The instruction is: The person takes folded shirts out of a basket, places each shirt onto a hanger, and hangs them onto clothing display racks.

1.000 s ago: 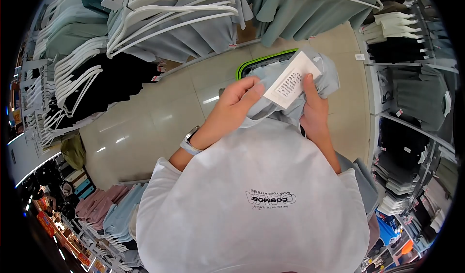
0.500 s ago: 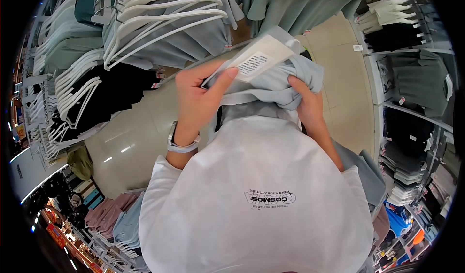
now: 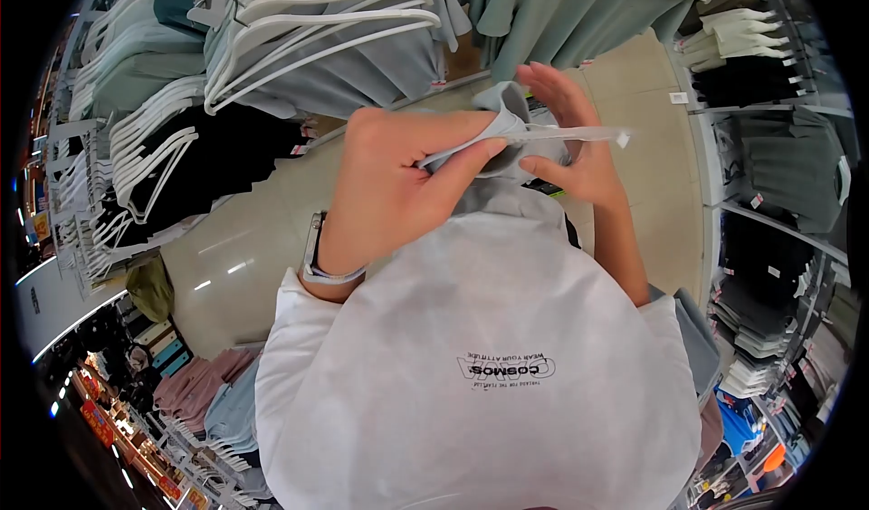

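Observation:
My left hand [image 3: 391,184], with a watch [image 3: 312,243] at the wrist, is closed, pinching a clear plastic sleeve [image 3: 575,134] and light grey fabric [image 3: 503,101] between thumb and fingers. The sleeve is seen nearly edge-on and points to the right, so its label does not show. Beside it, my right hand [image 3: 588,152] has its fingers spread and thumb apart. Folds of the grey fabric lie between the two hands; whether the right palm touches them I cannot tell.
Grey garments on white hangers [image 3: 335,35] hang ahead on the left, above black garments [image 3: 226,157]. Green-grey garments [image 3: 579,26] hang straight ahead. Shelves of folded clothes [image 3: 747,329] line the right side. Tiled floor [image 3: 217,284] shows between the racks.
The plastic sleeve has turned from showing its printed label to edge-on. My right hand has let go of the grey fabric and spread its fingers. My left hand has rotated, still pinching.

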Motion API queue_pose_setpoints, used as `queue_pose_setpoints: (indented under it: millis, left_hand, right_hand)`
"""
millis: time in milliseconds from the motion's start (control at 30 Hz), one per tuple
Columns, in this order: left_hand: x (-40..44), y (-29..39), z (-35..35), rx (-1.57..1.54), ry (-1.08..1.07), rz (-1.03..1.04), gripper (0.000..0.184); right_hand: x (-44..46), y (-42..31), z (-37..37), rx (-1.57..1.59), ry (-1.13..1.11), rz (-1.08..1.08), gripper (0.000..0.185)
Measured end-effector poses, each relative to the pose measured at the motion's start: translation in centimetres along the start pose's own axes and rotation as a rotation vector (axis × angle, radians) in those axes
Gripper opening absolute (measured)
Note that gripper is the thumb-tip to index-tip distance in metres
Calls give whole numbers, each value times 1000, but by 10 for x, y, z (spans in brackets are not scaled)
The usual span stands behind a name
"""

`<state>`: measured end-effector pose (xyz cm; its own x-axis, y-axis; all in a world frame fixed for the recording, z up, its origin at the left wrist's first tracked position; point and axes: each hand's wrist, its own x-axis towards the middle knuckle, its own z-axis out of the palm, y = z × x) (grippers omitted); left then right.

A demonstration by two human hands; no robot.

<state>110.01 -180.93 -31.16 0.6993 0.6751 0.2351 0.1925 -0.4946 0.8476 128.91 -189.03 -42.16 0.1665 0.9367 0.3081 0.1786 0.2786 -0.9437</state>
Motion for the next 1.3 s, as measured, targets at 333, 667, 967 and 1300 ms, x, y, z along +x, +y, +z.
queue_pose_setpoints:
  millis: [333,667,967,1300]
  left_hand:
    - [-1,1,-12,8,-8,-129,12]
    - [1,-5,-6,-197,14,-180,11]
    - [-4,-4,-13,-212,40,-235,10]
    - [-10,-15,-24,-170,7,-218,10]
  right_hand:
    - [1,-29,2,306,104,-29,16]
    - [15,-49,11,-451,-157,-227,26]
    - [12,-37,20,-385,-137,-197,32]
    - [28,20,1,-127,-507,283,20]
